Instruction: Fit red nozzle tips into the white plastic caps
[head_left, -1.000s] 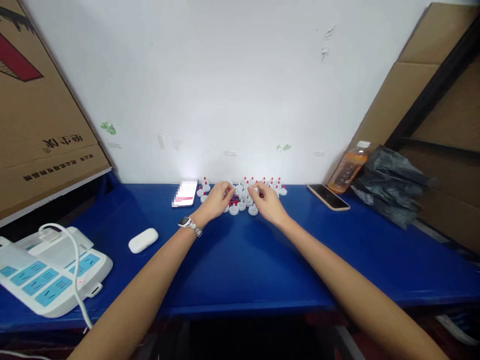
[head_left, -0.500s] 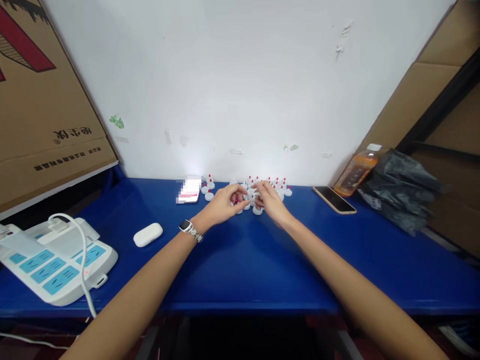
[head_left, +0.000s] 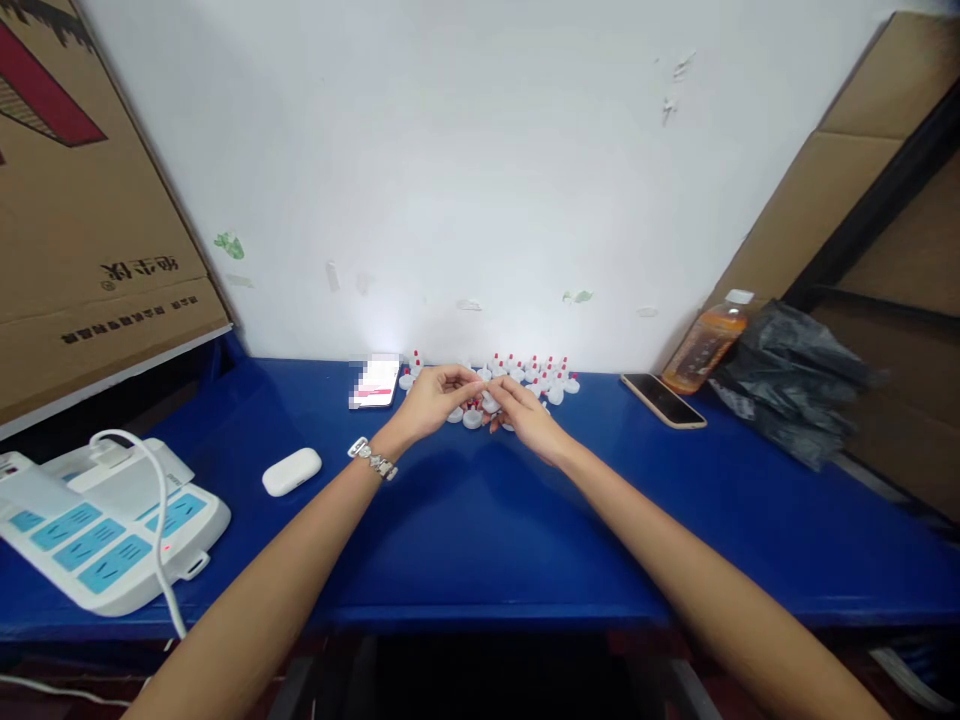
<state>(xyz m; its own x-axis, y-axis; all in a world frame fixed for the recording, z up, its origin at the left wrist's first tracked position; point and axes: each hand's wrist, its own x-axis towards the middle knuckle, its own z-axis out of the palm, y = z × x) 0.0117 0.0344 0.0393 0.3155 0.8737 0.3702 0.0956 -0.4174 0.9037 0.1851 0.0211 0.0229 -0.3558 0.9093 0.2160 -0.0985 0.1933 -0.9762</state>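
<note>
Several small white caps with red tips (head_left: pixel 541 375) lie in a cluster on the blue table (head_left: pixel 480 520) close to the white wall. My left hand (head_left: pixel 431 400), with a watch on its wrist, and my right hand (head_left: pixel 525 418) meet over the near side of the cluster. The fingertips of both hands are pinched together around a small white piece (head_left: pixel 487 392) between them. Which hand carries its weight I cannot tell. Loose white caps (head_left: pixel 472 418) sit just under the fingers.
A lit phone (head_left: pixel 375 382) lies left of the caps, a dark phone (head_left: pixel 662 399) right of them. An orange drink bottle (head_left: pixel 703 345) and a black bag (head_left: pixel 795 385) stand at the right. A white earbud case (head_left: pixel 292 471) and a power strip (head_left: pixel 97 525) are at the left.
Both hands have lifted a little and drawn closer, fingertips now meeting over the caps. The view shifted slightly.
</note>
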